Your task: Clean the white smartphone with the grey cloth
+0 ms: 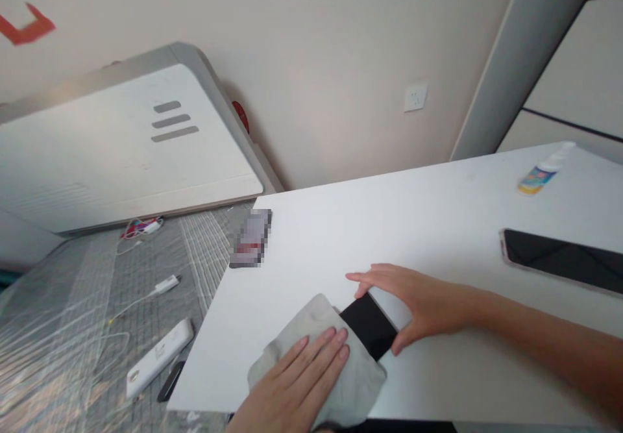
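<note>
A light grey cloth (357,381) lies over part of a black-screened smartphone (370,324) on the white table. Pressed flat on top of the cloth is my left hand (304,374), its fingers stretched out. My right hand (421,300) holds the phone's uncovered end between thumb and fingers, at opposite edges. The lower part of the phone is hidden under the cloth.
A larger dark-screened device (564,261) lies at the right of the white table (389,215). Behind it a spray bottle (540,172) stands. A pixelated flat object (252,238) rests at the left edge. Beyond lies a bed with a white power bank (159,357) and cables.
</note>
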### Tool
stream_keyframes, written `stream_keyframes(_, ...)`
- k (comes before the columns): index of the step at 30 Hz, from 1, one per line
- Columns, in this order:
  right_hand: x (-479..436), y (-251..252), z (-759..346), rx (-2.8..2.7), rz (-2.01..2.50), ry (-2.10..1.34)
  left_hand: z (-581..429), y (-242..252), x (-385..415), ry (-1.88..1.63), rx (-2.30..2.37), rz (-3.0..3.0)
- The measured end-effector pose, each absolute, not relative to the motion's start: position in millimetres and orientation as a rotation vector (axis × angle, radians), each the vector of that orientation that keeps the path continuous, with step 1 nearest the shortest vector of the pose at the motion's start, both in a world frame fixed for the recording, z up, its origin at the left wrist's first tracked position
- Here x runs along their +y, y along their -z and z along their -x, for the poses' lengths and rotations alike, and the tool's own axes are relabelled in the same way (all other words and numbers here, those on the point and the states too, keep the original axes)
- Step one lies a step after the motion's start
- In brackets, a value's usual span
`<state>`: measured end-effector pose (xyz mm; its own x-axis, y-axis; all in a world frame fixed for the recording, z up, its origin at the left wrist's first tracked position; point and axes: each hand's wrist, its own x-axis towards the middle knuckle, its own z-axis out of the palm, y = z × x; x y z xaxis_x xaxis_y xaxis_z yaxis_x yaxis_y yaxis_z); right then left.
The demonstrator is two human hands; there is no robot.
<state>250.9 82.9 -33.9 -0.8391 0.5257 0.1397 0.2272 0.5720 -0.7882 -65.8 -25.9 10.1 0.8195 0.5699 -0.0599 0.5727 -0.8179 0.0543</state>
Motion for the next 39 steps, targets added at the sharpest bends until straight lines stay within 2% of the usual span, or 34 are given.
stream_keyframes(8, 81, 39, -254, -2.493, 0.621, -1.008, -20, -6, 20, 0.097, 0.745, -2.762)
stream_keyframes(19, 81, 29, -254, -2.423, 0.606, -1.167, 67, -8, -42, 0.075, 1.047, -2.950)
stream_keyframes(32, 85, 38, -254, -2.423, 0.621, -1.018, -7, -1, 27, 0.142, 0.757, -2.803)
stream_keyframes(39, 85, 33, -254, -2.423, 0.598, -1.058, 30, 0, 2, 0.070, 0.908, -2.896)
